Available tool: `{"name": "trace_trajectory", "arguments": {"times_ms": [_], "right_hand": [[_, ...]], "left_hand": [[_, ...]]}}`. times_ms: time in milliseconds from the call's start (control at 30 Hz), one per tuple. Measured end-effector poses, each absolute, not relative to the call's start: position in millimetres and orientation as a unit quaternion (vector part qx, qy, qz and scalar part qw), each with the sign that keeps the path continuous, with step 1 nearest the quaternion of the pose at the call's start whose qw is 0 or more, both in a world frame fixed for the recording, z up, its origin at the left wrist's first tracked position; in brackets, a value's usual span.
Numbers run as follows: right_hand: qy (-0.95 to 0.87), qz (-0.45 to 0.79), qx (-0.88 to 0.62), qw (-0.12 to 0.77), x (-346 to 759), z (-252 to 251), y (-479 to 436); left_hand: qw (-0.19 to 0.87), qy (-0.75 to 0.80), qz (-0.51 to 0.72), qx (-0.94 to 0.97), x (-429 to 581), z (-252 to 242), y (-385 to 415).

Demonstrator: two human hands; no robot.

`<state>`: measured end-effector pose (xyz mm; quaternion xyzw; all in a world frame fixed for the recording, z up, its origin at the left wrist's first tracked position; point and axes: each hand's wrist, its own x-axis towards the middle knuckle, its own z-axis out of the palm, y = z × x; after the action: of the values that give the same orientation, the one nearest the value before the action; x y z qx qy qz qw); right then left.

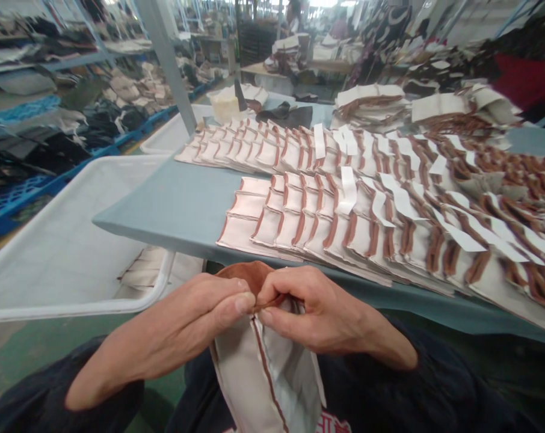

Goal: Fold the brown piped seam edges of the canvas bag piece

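Note:
A sewn leather piece (pixel 240 367), pale outside with a brown inner side and a raised seam down its middle, hangs in front of my body. My left hand (pixel 218 304) pinches its upper edge just left of the seam. Right beside it, my right hand (pixel 299 304) grips the same edge, thumb and fingers closed on the leather. Both thumbs nearly meet at the top of the seam. Brown leather shows behind the fingers, and the lower end of the piece runs out of view.
Overlapping rows of similar pale panels with brown edges (pixel 295 216) lie on a blue-grey covered table (pixel 164 204). White paper strips (pixel 401 195) rest on them. A white plastic bin (pixel 74 240) with panels inside stands at left. A metal post (pixel 166 60) rises behind.

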<state>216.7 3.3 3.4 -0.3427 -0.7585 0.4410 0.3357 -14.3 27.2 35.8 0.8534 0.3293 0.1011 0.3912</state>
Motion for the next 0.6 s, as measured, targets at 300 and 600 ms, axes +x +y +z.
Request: {"name": "trace_trajectory", "arguments": {"times_ms": [300, 600], "right_hand": [[-0.769, 0.441, -0.346, 0.307, 222, 6, 9], [-0.777, 0.428, -0.336, 0.317, 228, 4, 4]], "left_hand": [[0.489, 0.354, 0.095, 0.792, 0, 31, 27], [0.395, 0.305, 0.099, 0.861, -3, 28, 26]]}}
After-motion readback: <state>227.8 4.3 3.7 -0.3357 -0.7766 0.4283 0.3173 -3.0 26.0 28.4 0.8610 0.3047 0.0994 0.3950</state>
